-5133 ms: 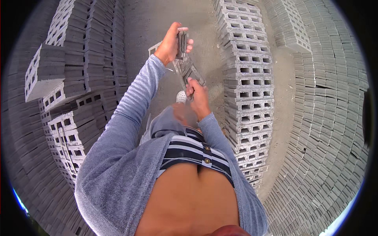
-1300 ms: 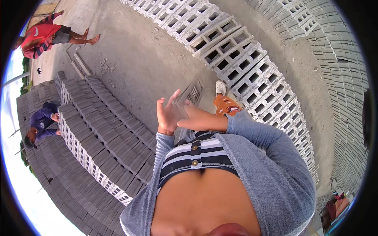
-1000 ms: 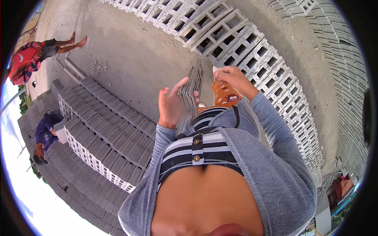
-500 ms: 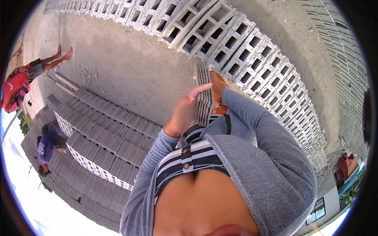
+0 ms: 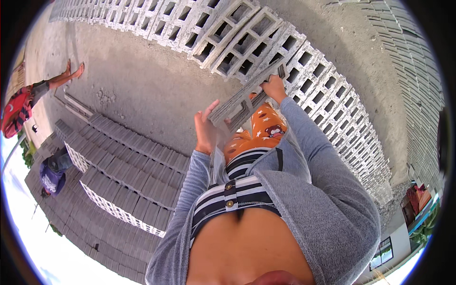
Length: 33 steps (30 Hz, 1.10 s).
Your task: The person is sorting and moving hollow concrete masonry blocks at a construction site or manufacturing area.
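Observation:
A stack of thin grey plates with cut-outs is held up in front of my legs, tilted, its upper end toward the block row. My right hand is closed round its upper right end. At the lower left end is my left hand, fingers stretched and apart; blur hides whether its palm touches the plates. Just beyond the stack stand hollow concrete blocks in a long row, their holes facing me.
Stacked grey blocks stand at the left. A person in red is at the far left, and another in dark blue is by the stacks. Bare ground with some rubble lies between; more stacks line the right.
The plate stack has turned from upright to slanted. My right hand now shows, gripping its upper end; my left hand has shifted left, its fingers opened. Both people at left have moved slightly.

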Motion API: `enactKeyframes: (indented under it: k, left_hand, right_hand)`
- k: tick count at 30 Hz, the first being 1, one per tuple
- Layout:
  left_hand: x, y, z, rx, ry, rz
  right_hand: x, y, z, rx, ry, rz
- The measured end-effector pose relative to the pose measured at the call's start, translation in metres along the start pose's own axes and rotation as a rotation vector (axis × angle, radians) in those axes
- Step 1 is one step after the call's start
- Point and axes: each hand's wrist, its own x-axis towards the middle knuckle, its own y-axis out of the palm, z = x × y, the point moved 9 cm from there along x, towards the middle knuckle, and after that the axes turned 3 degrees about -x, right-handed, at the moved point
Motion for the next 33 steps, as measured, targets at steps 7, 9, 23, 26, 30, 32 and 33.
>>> enactKeyframes:
  k: [7, 9, 23, 26, 30, 32, 33]
  left_hand:
    - [0.144, -0.101, 0.124, -0.368, -0.103, -0.318]
    - [0.181, -0.101, 0.155, -0.679, -0.199, -0.304]
    - [0.251, -0.081, 0.142, -0.663, -0.183, -0.295]
    - [0.238, -0.075, 0.146, -0.581, -0.284, -0.265]
    - [0.216, -0.099, 0.142, -0.240, -0.322, -0.239]
    - [0.207, -0.111, 0.132, -0.056, -0.322, -0.181]
    - [0.201, -0.122, 0.125, 0.106, -0.322, -0.147]
  right_hand:
    - [0.066, -0.014, 0.020, -0.606, -0.186, -0.020]
    - [0.086, -0.014, 0.017, -0.714, -0.220, -0.008]
    - [0.152, -0.018, -0.023, -0.741, -0.082, -0.051]
    - [0.141, -0.015, -0.016, -0.788, -0.020, -0.016]
    - [0.092, -0.022, 0.004, -0.793, -0.079, -0.213]
    - [0.052, -0.019, -0.004, -0.739, -0.141, -0.340]
    - [0.032, -0.013, -0.017, -0.689, -0.080, -0.253]
